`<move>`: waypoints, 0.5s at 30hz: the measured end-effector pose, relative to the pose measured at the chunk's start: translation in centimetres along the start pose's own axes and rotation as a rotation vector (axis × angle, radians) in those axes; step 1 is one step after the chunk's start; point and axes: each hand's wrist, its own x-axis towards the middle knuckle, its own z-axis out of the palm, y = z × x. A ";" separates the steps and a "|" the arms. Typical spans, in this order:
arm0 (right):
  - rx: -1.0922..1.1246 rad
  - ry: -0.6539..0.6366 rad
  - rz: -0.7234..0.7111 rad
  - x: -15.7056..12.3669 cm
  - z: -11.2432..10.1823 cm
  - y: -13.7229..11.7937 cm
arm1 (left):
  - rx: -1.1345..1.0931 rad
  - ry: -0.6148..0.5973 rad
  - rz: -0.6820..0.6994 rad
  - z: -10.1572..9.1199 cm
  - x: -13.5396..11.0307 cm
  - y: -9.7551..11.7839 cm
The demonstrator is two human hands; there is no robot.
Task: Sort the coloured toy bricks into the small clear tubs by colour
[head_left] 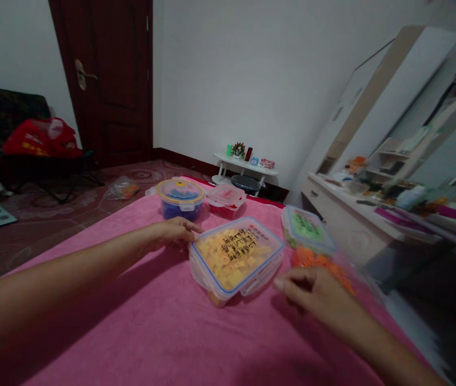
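Note:
A clear rectangular plastic food container (234, 254) with a blue-sealed lid and black handwriting sits mid-bed or table, on pink cloth. Yellow pieces fill it. Its side flaps hang down at the front edges. My left hand (175, 234) holds its left corner, thumb near the lid and the other fingers against the side. Just off the right corner is my right hand (308, 289), its fingers loosely curled and apart from the thumb, with nothing visible in them. Beyond it lie a clear bag of orange pieces (324, 261) and a container with a green-looking lid (306, 228).
Behind stand a round container of blue pieces (182, 203) and a lidded container of red pieces (226, 202). Pink cloth (147, 327) covers the surface. A white dresser (344, 225) borders the right; a low white shelf (244, 163) stands by the wall.

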 end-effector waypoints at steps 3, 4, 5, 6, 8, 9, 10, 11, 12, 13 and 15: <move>-0.247 0.388 -0.152 4.5 -2.0 0.0 | 0.106 0.101 0.034 0.6 -0.7 -0.9; -0.355 0.441 -0.149 6.1 -2.2 0.2 | 0.152 0.123 0.054 1.2 -1.0 -1.2; -0.454 0.445 -0.129 7.5 -2.0 0.4 | 0.189 0.126 0.079 1.7 -1.3 -1.6; -0.537 0.406 -0.086 8.6 -1.6 0.6 | 0.211 0.107 0.102 2.3 -1.7 -2.0; -0.668 0.312 0.031 9.8 -0.5 0.7 | 0.193 0.021 0.139 3.1 -2.3 -2.7; -0.717 0.275 0.090 9.9 0.1 0.5 | 0.155 -0.025 0.150 3.3 -2.5 -2.9; -0.759 0.254 0.134 9.7 0.6 0.3 | 0.108 -0.053 0.151 3.3 -2.7 -3.0; -0.798 0.243 0.158 9.2 1.0 0.0 | 0.054 -0.058 0.150 3.2 -2.9 -2.9; -0.832 0.234 0.163 8.5 1.3 -0.3 | 0.000 -0.044 0.147 2.9 -3.1 -2.8; -0.859 0.219 0.152 7.7 1.4 -0.6 | -0.049 -0.018 0.142 2.6 -3.2 -2.6; -0.892 0.203 0.110 6.1 1.7 -1.1 | -0.112 0.042 0.130 1.9 -3.2 -2.2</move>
